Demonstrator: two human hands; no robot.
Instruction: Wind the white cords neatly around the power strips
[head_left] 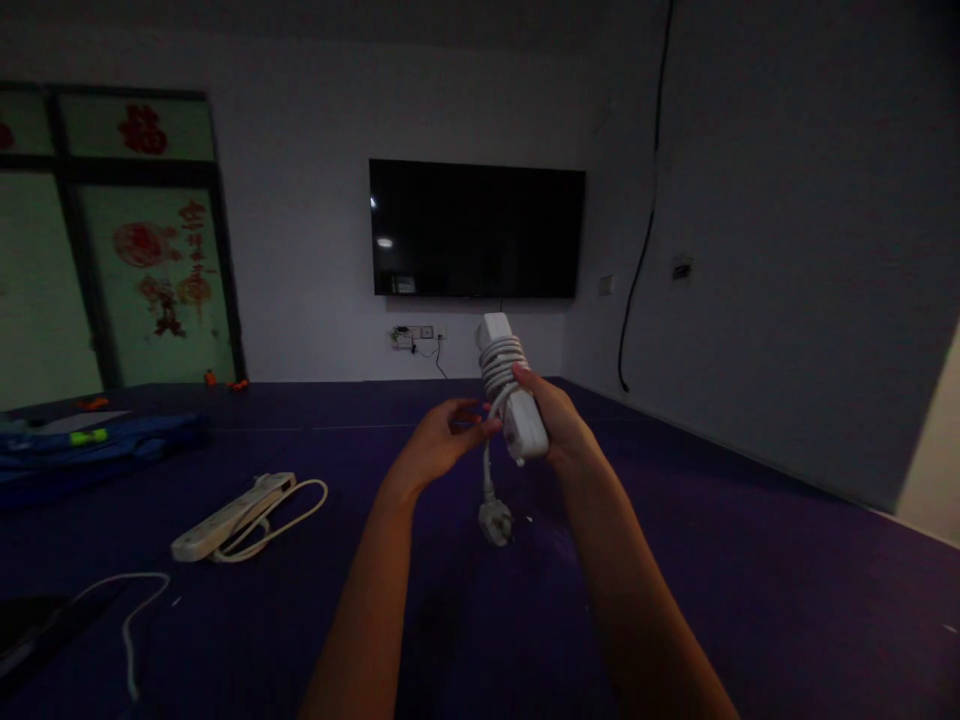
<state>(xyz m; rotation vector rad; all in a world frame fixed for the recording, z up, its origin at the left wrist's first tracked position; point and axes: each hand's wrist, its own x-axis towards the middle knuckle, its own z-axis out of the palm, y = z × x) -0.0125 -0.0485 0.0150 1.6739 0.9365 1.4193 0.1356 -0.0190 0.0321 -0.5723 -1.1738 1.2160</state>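
Observation:
A white power strip (526, 428) is held up in front of me, tilted, by my right hand (556, 415), whose fingers wrap round its right side. Several turns of its own white cord (501, 362) are wound about the strip's upper half. My left hand (442, 440) is at the strip's left, with thumb and fingertips closed on the cord near the last turn. Below the hands the cord's end hangs down with its plug (496, 522), above the dark purple floor (465, 620).
A second white power strip (232, 515) with a loose cord lies on the floor at the left. A thin white cable (127, 630) is nearer me. Blue cloth (142, 440) lies at far left. A black cable (646, 240) hangs down the right wall; a television (478, 230) is ahead.

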